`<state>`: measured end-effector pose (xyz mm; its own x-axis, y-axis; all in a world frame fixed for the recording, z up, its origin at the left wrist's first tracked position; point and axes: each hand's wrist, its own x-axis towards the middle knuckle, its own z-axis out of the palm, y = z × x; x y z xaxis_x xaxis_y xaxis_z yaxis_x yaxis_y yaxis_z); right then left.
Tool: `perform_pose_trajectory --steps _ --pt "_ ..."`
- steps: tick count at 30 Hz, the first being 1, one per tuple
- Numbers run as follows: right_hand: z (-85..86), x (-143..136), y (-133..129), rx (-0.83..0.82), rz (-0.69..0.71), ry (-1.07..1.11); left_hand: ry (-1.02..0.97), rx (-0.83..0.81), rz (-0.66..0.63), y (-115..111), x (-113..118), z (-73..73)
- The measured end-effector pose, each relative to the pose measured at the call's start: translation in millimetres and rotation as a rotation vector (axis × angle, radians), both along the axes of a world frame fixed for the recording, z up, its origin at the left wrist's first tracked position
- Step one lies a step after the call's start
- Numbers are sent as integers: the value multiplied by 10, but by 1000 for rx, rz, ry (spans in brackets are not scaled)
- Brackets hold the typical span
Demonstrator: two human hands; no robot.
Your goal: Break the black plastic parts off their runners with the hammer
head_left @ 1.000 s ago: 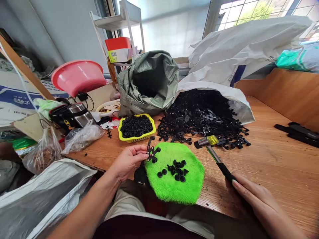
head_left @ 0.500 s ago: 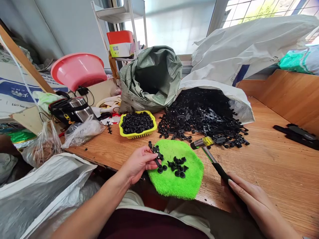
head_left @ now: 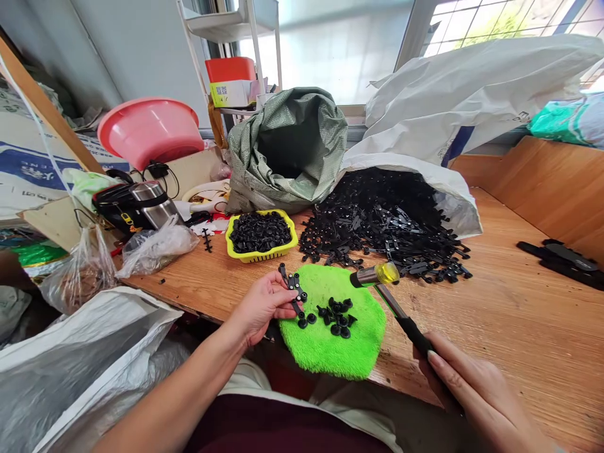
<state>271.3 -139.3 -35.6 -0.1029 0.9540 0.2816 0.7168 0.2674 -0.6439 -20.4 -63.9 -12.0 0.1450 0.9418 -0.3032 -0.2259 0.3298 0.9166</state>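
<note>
The left hand pinches a black linked part at the left edge of the green cloth, apparently lining it up with a black cap, while the right hand grasps a hammer; any tap would call for steadiness.

The jointed black piece (silver-dotted) tilts left of the slanting, black-handled, yellow-ended hammer.

A dark maroon top is worn with pale trousers.
</note>
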Motion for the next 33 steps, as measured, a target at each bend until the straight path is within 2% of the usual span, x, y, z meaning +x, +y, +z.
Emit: perform_pose_trajectory --steps 4,8,11,17,20,25,28,31,33 --pt "323 -308 -75 -17 91 23 -8 0 -8 1 16 4" --pt "443 -441 -19 7 271 -41 -12 4 0 0 32 -15" --pt "435 -450 3 49 311 -145 -24 17 6 2 35 -41" --pt "417 -470 -46 94 251 -257 -44 37 4 2 34 -57" --pt "409 -478 -54 148 299 -389 -25 48 9 -1 37 -54" --pt "474 -531 -42 163 341 -348 -27 69 18 -8 39 -65" --pt "480 -542 -35 175 327 -416 -15 67 20 -3 35 -64" --pt "327 -422 -48 179 365 -332 -16 67 18 -9 50 -54" --pt "119 -286 -34 125 294 -181 -21 69 30 -31 79 -49"
